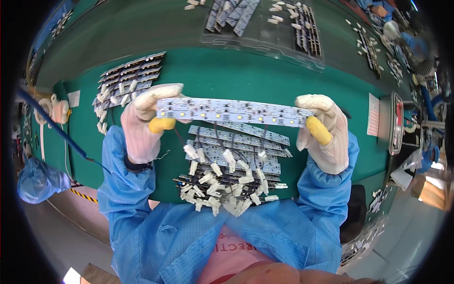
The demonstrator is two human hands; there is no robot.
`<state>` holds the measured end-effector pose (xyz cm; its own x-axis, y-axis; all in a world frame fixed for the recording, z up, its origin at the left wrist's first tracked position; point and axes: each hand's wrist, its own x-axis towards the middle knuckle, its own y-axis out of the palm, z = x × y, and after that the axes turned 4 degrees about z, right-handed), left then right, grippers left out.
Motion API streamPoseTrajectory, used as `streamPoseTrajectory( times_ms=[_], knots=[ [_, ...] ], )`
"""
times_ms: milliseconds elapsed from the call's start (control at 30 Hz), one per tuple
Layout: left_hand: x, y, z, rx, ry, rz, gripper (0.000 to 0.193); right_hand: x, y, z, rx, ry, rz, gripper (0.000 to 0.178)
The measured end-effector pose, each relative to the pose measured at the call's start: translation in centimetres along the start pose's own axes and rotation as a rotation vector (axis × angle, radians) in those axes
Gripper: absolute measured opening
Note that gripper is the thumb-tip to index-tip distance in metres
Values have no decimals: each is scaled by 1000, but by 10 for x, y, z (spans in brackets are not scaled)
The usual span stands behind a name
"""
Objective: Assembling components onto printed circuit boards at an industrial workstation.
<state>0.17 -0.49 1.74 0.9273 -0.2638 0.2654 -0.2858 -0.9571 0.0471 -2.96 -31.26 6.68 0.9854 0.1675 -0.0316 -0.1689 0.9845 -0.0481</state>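
Observation:
A long white LED circuit board (231, 111) is held level above the green bench, its row of yellow LEDs facing up. My left hand (150, 118), in a white glove with a yellow finger cover, pinches its left end. The right end is pinched by my right hand (324, 128), gloved the same way. Below the board lies a pile of similar LED boards (236, 142) with dark wires. White plug connectors (227, 189) on those wires bunch at the bench's near edge, close to my body.
A stack of LED boards (127, 78) stands at the left. Beyond, a clear plastic tray (260, 45) holds more boards and connectors. A blue coiled cord (56, 125) and a small fan (46, 108) are at far left. A paper sheet (373, 113) and a bin (391, 123) stand right.

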Motion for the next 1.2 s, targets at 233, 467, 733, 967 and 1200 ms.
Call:
streamPoseTrajectory(
  times_ms=[233,467,733,967,1200],
  knots=[
    [6,2,2,98,-52,-59,40,-2,-5,-3,103,19,68,37],
    [12,1,-2,389,-126,-28,40,-3,-10,-3,224,14,174,47],
    [8,1,5,81,36,-46,39,0,-9,-7,127,-4,106,40],
    [-1,8,-9,-12,-24,-48,48,7,-4,-12,36,-17,31,51],
    [0,-5,-13,154,103,162,39,11,-2,-17,-6,-10,14,37]
  ],
)
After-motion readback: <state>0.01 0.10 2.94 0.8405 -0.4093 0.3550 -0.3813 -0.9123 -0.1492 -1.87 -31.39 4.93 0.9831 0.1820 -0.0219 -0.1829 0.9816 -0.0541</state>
